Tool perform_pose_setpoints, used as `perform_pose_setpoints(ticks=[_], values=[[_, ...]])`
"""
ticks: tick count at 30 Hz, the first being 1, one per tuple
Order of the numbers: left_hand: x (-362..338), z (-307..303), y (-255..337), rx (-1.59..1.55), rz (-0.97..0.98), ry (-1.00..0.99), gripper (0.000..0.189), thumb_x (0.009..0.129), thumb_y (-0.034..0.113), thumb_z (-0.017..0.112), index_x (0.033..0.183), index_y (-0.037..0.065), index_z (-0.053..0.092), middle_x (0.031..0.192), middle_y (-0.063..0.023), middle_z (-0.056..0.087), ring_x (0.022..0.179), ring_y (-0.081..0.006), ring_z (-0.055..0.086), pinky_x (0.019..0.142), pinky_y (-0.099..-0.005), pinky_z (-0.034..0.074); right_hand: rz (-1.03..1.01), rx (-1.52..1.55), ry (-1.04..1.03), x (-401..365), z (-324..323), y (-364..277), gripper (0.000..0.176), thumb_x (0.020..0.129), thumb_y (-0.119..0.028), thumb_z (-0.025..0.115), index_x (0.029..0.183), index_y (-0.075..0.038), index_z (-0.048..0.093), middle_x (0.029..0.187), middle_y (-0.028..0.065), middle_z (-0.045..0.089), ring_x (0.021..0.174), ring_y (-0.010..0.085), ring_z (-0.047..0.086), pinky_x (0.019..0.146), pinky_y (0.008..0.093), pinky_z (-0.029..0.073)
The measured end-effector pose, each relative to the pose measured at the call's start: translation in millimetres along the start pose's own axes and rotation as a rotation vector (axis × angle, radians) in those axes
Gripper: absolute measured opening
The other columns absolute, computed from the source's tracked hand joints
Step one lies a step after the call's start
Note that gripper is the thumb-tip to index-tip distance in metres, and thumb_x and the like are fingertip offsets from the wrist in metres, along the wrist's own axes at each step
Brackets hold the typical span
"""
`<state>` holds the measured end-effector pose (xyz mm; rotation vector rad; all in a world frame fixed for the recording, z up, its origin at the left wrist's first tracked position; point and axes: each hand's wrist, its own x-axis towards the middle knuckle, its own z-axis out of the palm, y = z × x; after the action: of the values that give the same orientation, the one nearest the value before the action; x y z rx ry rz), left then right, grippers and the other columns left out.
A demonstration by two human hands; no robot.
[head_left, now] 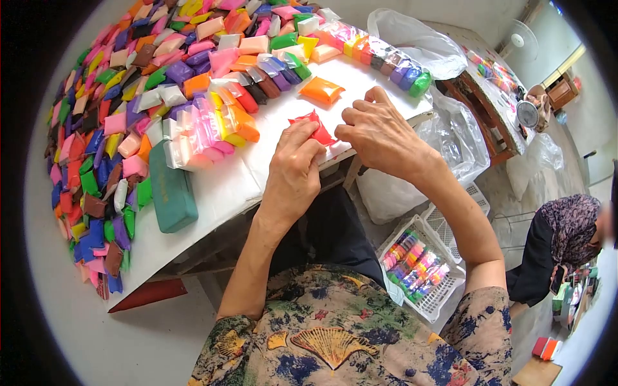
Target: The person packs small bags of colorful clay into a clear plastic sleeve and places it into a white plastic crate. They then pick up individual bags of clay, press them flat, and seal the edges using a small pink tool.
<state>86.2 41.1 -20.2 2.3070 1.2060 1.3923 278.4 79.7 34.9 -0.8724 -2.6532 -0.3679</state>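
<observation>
My left hand [296,164] pinches a small red packet [322,133] of what looks like soft clay at the table's front edge. Beside its right end is my right hand [386,138], fingers curled; whatever they hold, if anything, is hidden. Just behind the red packet lies an orange packet [322,91]. To the left, a bundled row of packets in clear wrap [209,132] runs from pale pink to orange. Another wrapped row [380,58] extends toward the back right, ending in green.
Many loose coloured packets [122,128] cover the table's left and back. A green case [172,190] lies near the front edge. Clear plastic bags [438,128] hang at the right, above a white basket [444,299] of wrapped rows. A person [553,244] is at far right.
</observation>
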Motion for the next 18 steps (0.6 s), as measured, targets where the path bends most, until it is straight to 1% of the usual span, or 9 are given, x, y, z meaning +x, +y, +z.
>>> perform_pose_setpoints(ticks=[2, 5, 8, 11, 14, 18], values=[[0.1, -0.2, 0.2, 0.004, 0.001, -0.001, 0.014, 0.077, -0.011, 0.060, 0.088, -0.003, 0.065, 0.124, -0.0198, 0.064, 0.124, -0.0380, 0.055, 0.106, -0.0439, 0.043, -0.011, 0.004, 0.017, -0.3, 1.3, 1.5, 0.005, 0.076, -0.006, 0.065, 0.077, -0.011, 0.064, 0.076, 0.0035, 0.058, 0.082, 0.0213, 0.059, 0.089, 0.0394, 0.039], [0.0, 0.5, -0.1, 0.007, 0.001, 0.001, 0.014, 0.077, -0.011, 0.060, 0.088, -0.003, 0.065, 0.124, -0.0196, 0.064, 0.124, -0.0380, 0.055, 0.106, -0.0440, 0.043, -0.005, -0.023, 0.035, -1.5, 2.0, 0.0, 0.006, 0.077, -0.007, 0.066, 0.082, -0.011, 0.065, 0.079, 0.0034, 0.059, 0.083, 0.0211, 0.059, 0.088, 0.0393, 0.040], [0.1, 0.3, -0.9, 0.015, 0.008, 0.001, 0.014, 0.077, -0.011, 0.061, 0.088, -0.003, 0.065, 0.123, -0.0194, 0.064, 0.124, -0.0380, 0.056, 0.106, -0.0440, 0.043, -0.002, -0.023, 0.192, -10.0, 13.7, -3.3, 0.004, 0.078, -0.011, 0.064, 0.081, -0.009, 0.065, 0.082, 0.0061, 0.061, 0.086, 0.0218, 0.060, 0.085, 0.0404, 0.040], [0.1, 1.0, -1.0, 0.017, 0.008, 0.004, 0.014, 0.077, -0.011, 0.061, 0.087, -0.003, 0.065, 0.123, -0.0192, 0.064, 0.123, -0.0379, 0.056, 0.106, -0.0439, 0.043, 0.021, -0.076, 0.251, -16.1, 17.8, -10.9, 0.007, 0.080, -0.012, 0.063, 0.085, -0.008, 0.063, 0.085, 0.0056, 0.060, 0.086, 0.0216, 0.059, 0.087, 0.0415, 0.041], [-0.2, 0.6, 0.4, 0.018, 0.001, 0.002, 0.014, 0.077, -0.011, 0.061, 0.087, -0.003, 0.065, 0.123, -0.0191, 0.064, 0.123, -0.0378, 0.056, 0.106, -0.0437, 0.044, 0.028, -0.086, 0.285, -19.5, 19.9, -18.7, 0.008, 0.079, -0.012, 0.063, 0.085, -0.008, 0.063, 0.084, 0.0050, 0.059, 0.085, 0.0214, 0.058, 0.087, 0.0423, 0.042], [-0.2, 1.3, -0.1, 0.011, -0.002, 0.007, 0.013, 0.077, -0.011, 0.061, 0.087, -0.003, 0.065, 0.123, -0.0188, 0.064, 0.123, -0.0375, 0.056, 0.105, -0.0437, 0.044, 0.070, -0.171, 0.284, -23.6, 22.9, -30.6, 0.012, 0.078, -0.013, 0.063, 0.087, -0.005, 0.064, 0.084, 0.0065, 0.059, 0.084, 0.0220, 0.058, 0.086, 0.0421, 0.042]])
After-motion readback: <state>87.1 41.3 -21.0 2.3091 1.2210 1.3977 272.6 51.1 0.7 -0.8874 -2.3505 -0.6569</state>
